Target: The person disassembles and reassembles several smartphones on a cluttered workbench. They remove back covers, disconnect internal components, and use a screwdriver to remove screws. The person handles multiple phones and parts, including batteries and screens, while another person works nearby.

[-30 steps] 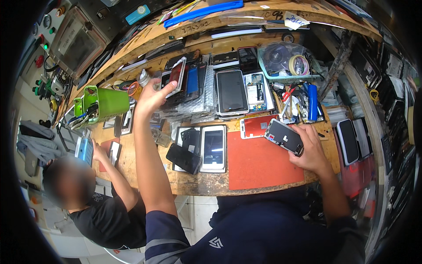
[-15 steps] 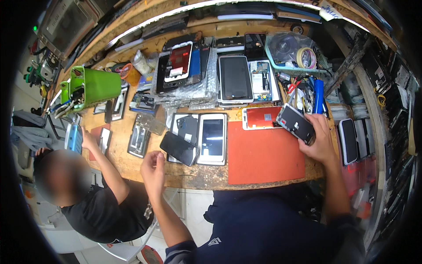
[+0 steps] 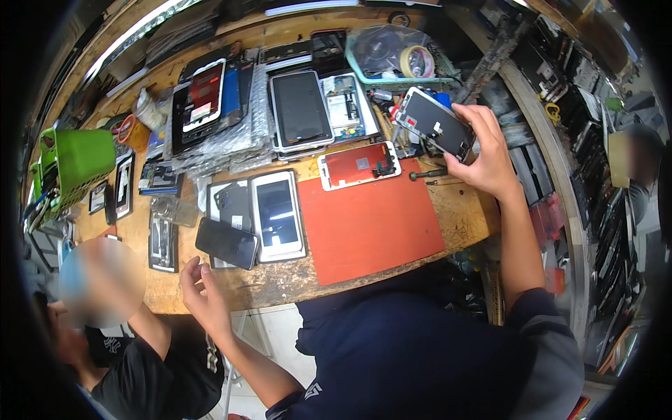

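Note:
My right hand (image 3: 492, 155) grips a phone screen (image 3: 434, 122) by one end, its dark back and white rim tilted up above the bench. Loosely curled and holding nothing I can see, my left hand (image 3: 204, 290) hovers at the bench's front edge. Nearest to it lies a black phone (image 3: 225, 243), leaning over a dark phone back (image 3: 233, 203). Beside these is a white-framed tablet (image 3: 278, 215). A white-edged phone screen with a red back (image 3: 355, 166) rests at the top of the orange mat (image 3: 371, 224), below my right hand.
A screwdriver (image 3: 428, 173) lies right of the mat. Behind are a grey-framed tablet (image 3: 301, 108), a bubble-wrapped stack (image 3: 224, 150) and a teal basket (image 3: 357, 66) with tape. At left stand a green basket (image 3: 87, 157) and another person (image 3: 150, 357); shelves of parts line the right.
My right hand has raised the phone screen away from the bench, toward the back. My left hand's fingers have loosened. The view has swung right, and the person at left has leaned in.

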### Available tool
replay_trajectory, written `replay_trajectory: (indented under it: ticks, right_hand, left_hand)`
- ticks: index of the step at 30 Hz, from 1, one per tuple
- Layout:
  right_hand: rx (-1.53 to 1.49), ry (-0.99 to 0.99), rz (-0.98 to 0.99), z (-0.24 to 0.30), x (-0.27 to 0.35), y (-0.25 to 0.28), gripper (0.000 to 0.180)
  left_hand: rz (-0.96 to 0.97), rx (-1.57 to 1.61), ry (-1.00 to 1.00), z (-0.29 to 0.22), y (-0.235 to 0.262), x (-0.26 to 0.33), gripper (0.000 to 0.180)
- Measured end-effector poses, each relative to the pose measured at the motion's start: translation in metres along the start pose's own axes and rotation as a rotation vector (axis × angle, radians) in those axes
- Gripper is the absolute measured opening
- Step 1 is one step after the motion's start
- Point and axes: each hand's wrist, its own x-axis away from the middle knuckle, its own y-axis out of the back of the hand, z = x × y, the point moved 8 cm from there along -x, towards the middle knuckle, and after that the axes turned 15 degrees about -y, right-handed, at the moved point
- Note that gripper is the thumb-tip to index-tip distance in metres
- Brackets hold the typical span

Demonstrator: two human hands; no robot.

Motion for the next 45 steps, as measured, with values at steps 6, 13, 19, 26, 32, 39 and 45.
replay_trajectory:
  ticks: [6, 13, 19, 26, 32, 39, 45]
  right_hand:
    - [0.001, 0.006, -0.018, -0.007, -0.001, 0.006, 0.08]
    - [-0.033, 0.07, -0.018, -0.001, 0.011, -0.003, 0.08]
    - [-0.051, -0.063, -0.059, -0.036, 0.052, 0.018, 0.08]
    - [-0.104, -0.234, 0.007, -0.079, 0.086, 0.004, 0.081]
    - [-0.196, -0.131, 0.147, -0.051, 0.083, -0.036, 0.08]
    - [-0.26, 0.004, 0.164, -0.002, 0.079, -0.064, 0.077]
    - [-0.26, -0.011, 0.194, 0.001, 0.087, -0.065, 0.075]
  left_hand:
    - [0.062, -0.03, -0.033, -0.047, -0.038, -0.008, 0.025]
    - [0.627, 0.094, -0.91, -0.194, -0.228, -0.044, 0.064]
    - [0.775, -0.008, -0.972, -0.206, -0.261, -0.056, 0.075]
    - [0.527, -0.041, -0.752, -0.214, -0.186, -0.043, 0.08]
    - [0.048, -0.263, -0.478, -0.184, -0.093, -0.143, 0.062]
    - [0.06, -0.534, -0.253, -0.154, -0.09, -0.255, 0.084]
    - [0.182, -0.511, -0.165, -0.14, -0.1, -0.26, 0.095]
